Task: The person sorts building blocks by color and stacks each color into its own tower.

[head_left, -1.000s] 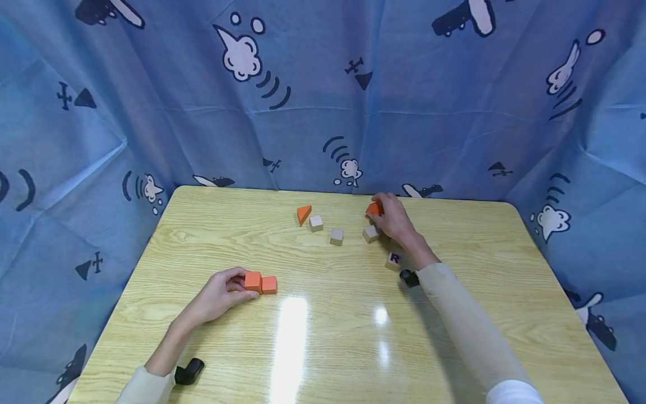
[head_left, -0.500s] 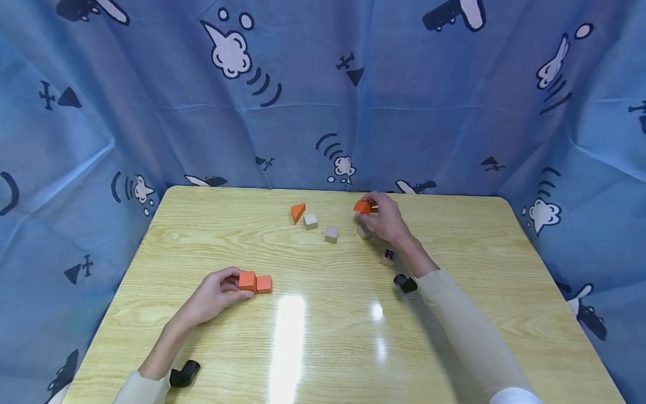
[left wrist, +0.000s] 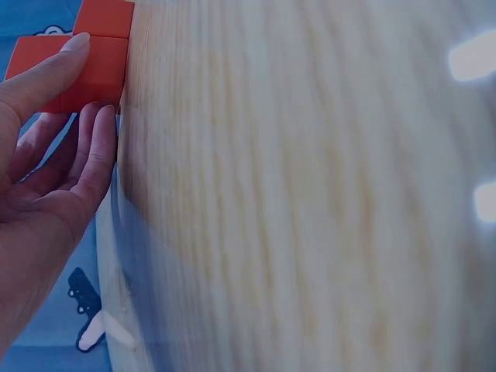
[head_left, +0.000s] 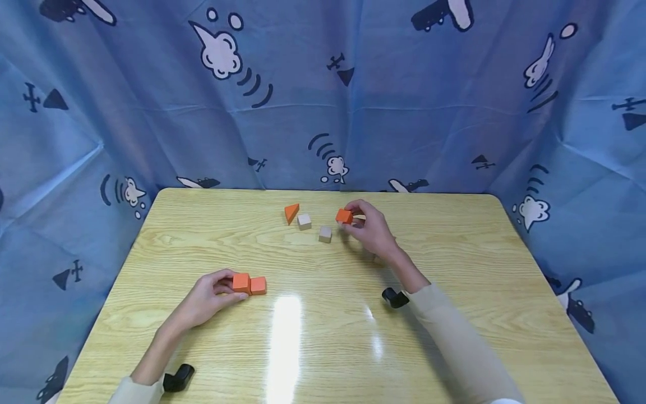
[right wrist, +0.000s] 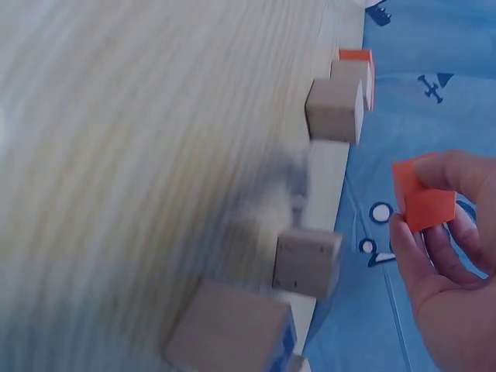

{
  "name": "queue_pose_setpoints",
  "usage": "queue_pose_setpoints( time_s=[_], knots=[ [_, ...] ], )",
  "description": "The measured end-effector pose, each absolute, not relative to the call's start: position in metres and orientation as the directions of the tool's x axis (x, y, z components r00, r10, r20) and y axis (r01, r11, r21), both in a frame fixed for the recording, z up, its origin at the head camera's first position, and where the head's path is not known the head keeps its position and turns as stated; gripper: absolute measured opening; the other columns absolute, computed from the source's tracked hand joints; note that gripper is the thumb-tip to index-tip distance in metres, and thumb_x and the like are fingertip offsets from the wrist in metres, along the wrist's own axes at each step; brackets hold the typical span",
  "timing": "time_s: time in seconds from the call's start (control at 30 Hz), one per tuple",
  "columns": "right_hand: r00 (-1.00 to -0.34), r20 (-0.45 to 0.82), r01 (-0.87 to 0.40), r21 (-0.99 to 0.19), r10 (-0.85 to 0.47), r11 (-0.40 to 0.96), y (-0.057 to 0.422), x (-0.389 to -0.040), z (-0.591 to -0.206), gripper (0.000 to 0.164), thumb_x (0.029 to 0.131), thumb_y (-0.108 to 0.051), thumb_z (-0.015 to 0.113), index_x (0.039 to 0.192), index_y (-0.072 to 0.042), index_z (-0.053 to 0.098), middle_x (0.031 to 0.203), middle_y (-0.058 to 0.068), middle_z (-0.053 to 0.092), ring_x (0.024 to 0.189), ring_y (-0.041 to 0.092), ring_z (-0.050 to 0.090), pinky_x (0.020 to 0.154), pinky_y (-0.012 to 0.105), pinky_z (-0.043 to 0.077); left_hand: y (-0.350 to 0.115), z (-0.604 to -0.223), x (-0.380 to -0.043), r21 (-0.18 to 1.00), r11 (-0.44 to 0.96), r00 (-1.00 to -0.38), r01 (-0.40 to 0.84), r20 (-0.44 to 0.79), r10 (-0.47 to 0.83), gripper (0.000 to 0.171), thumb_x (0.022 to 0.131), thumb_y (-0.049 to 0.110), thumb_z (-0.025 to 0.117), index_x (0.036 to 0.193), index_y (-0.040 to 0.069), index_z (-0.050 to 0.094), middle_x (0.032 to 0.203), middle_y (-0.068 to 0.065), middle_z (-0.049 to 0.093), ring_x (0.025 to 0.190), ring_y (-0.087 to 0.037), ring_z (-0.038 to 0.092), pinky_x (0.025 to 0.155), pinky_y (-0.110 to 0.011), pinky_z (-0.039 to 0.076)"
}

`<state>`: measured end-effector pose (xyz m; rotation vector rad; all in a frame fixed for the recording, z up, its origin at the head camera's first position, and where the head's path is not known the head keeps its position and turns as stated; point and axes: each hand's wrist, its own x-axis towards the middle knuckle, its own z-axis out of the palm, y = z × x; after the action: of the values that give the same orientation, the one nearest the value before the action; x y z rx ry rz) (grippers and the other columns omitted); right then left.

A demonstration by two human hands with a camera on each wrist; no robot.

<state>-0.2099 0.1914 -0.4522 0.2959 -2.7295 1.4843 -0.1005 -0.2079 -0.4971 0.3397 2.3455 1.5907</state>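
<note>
My left hand holds a small stack of orange cubes at the table's left-centre, thumb on the near side and fingers behind. One orange cube sits on top of another, as the left wrist view shows, and a further orange cube lies against the lower one's right side. Farther back, my right hand pinches an orange cube between thumb and fingers. That cube is held up off the table in the right wrist view.
An orange triangular block and two plain wooden cubes stand near the table's back edge. Beneath my right arm, largely hidden from the head view, are another wooden cube and a lettered one. Blue printed cloth surrounds the table.
My right hand has carried its orange cube leftward and slightly toward me, now covering the wooden cubes below it. The left hand stays at the stack. The head view has shifted slightly.
</note>
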Motion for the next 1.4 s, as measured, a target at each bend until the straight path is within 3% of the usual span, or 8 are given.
queue_pose_setpoints(
  time_s=[0.4,0.7,0.93,1.4],
  knots=[
    [-0.973,0.104,-0.177,-0.909,-0.204,0.379,0.165,-0.189,-0.457,0.038,0.089,0.001,0.078,0.122,-0.004,0.061,0.124,0.012,0.062,0.121,0.026,0.059,0.101,0.034,0.053,-0.21,-0.496,-0.101,0.932,0.362,-0.932,0.037,-0.098,0.348,0.044,0.09,0.009,0.081,0.123,-0.009,0.058,0.112,-0.018,0.059,0.096,-0.022,0.068,0.078,-0.025,0.058],
    [-0.953,0.125,-0.186,-0.96,-0.277,0.21,0.144,-0.171,-0.467,0.038,0.088,0.01,0.075,0.122,0.001,0.06,0.125,0.016,0.059,0.12,0.029,0.059,0.1,0.033,0.054,-0.21,-0.496,-0.098,0.931,0.366,-0.932,0.013,-0.121,0.341,0.048,0.09,0.011,0.081,0.126,-0.01,0.056,0.114,-0.018,0.058,0.097,-0.023,0.068,0.076,-0.026,0.058],
    [-0.942,0.102,-0.162,-0.973,-0.32,0.167,0.126,-0.16,-0.471,0.038,0.09,0.004,0.077,0.123,-0.003,0.061,0.124,0.012,0.06,0.12,0.026,0.061,0.101,0.033,0.053,-0.21,-0.496,-0.098,0.935,0.355,-0.932,0.023,-0.109,0.346,0.046,0.09,0.011,0.081,0.125,-0.009,0.058,0.113,-0.017,0.06,0.096,-0.023,0.068,0.077,-0.026,0.058],
    [-0.895,0.101,-0.15,-0.986,-0.435,0.079,0.089,-0.144,-0.486,0.037,0.09,0.005,0.076,0.124,0.0,0.061,0.124,0.016,0.061,0.118,0.029,0.063,0.102,0.036,0.052,-0.208,-0.495,-0.1,0.925,0.379,-0.934,0.022,-0.116,0.339,0.043,0.09,0.012,0.081,0.122,-0.007,0.059,0.112,-0.017,0.06,0.094,-0.022,0.068,0.074,-0.026,0.058]
  ],
)
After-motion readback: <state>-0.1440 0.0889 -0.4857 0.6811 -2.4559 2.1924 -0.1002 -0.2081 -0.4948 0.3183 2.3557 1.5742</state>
